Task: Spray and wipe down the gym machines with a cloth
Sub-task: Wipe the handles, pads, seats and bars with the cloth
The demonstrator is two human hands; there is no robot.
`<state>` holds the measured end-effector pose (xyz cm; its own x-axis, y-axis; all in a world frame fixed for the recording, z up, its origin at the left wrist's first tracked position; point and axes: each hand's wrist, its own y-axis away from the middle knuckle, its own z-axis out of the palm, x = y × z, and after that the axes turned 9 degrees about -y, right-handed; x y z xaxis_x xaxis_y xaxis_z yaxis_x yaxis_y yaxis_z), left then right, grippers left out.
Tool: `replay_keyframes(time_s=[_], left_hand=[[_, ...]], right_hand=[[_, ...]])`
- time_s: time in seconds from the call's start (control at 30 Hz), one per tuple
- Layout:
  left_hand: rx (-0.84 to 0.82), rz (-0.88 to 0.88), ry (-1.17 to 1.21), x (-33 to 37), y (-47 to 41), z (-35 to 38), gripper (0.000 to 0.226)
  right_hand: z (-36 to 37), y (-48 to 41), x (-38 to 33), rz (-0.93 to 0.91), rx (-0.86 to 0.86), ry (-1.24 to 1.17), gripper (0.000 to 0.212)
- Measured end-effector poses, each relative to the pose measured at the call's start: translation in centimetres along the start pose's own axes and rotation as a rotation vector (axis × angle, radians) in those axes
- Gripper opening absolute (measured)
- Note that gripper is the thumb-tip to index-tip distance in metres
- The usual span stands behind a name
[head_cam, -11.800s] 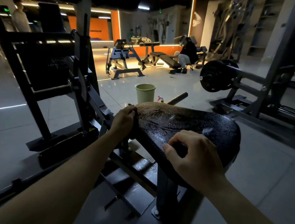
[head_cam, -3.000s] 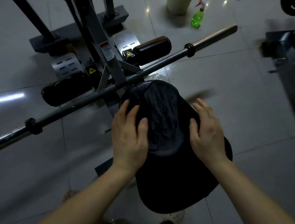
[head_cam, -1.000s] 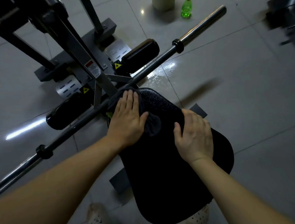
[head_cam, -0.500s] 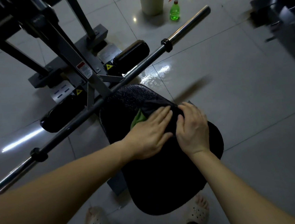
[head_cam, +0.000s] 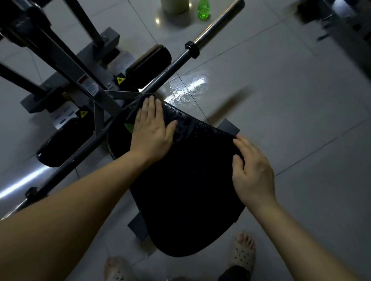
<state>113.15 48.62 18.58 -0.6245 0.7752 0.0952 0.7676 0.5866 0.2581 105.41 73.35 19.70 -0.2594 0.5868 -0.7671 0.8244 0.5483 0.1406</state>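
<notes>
Left hand point(head_cam: 152, 129), fingers flat, has pushed the cloth point(head_cam: 182, 128) to the seat pad's point(head_cam: 184, 185) far end, right hand point(head_cam: 252, 174) loose-fingered on its edge; frame point(head_cam: 70, 63) probably remains.

Just past the fingertips of your left hand point(head_cam: 152, 132) the bar point(head_cam: 173, 67) crosses slantwise, with the machine frame point(head_cam: 70, 63) rising beyond it. Between that hand and your right hand point(head_cam: 253, 174) the seat pad point(head_cam: 185, 196) lies bare, and open floor point(head_cam: 313, 129) lies outward of the right.
</notes>
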Motion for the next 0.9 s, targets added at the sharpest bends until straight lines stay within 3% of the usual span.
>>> replay_keyframes(time_s=[0.23, 0.43, 0.5, 0.67, 0.9], left_hand=[[0.028, 0.216, 0.029, 4.3, 3.4, 1.7, 0.077], [0.051, 0.691, -0.047, 6.9, 9.0, 3.1, 0.07], [0.086, 0.656, -0.099, 4.7, 7.2, 2.3, 0.069], [0.045, 0.253, -0.233, 0.3, 0.7, -0.2, 0.079], [0.026, 0.265, 0.009, 10.1, 4.4, 1.4, 0.086]], right_hand=[[-1.0, -0.3, -0.3, 0.107, 0.022, -0.186, 0.042], [-2.8, -1.0, -0.9, 0.217, -0.004, -0.33, 0.05], [-3.2, -1.0, -1.2, 0.234, -0.026, -0.342, 0.051], [-3.3, -0.3, -0.8, 0.178, -0.101, -0.311, 0.041], [-4.0, 0.0, 0.3, 0.183, -0.067, -0.379, 0.042]])
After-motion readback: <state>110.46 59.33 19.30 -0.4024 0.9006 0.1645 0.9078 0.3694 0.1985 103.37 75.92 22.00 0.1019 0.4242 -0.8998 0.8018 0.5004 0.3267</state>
